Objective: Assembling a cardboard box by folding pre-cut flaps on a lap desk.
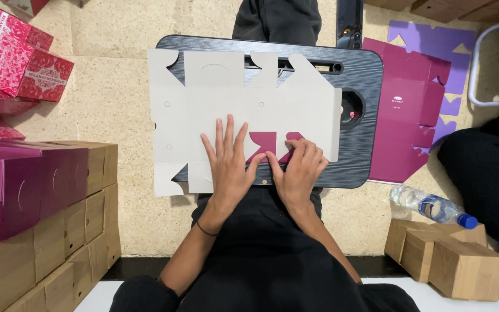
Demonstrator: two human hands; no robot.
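Cardboard is lying flat under our hands: one unfolded box blank (226, 104), grey side up, is resting on the dark surface (362, 75) over our lap. Our left hand (229, 164) is pressing on it with fingers spread and palm down, gripping nothing. Our right hand (298, 170) is sitting just beside it, thumbs nearly touching, its fingers bent over two small magenta flaps (264, 141) that are folding up from the blank; we cannot tell whether it is pinching them or only pushing.

The blank's left edge is hanging past the surface's rim, and its near edge is reaching the rim by our body. The surface's right end is showing bare, with one round hole (350, 107) there.

To the right, on the floor, a stack of flat magenta blanks (402, 115) is lying over purple ones (434, 40); we cannot count the sheets. One water bottle (431, 207) is lying on its side near three or so brown boxes (451, 260). To the left, magenta and brown folded boxes (36, 185) are crowding close, and red patterned boxes (12, 63) are piling behind them. Another person's dark legs (277, 20) are standing at the far edge.
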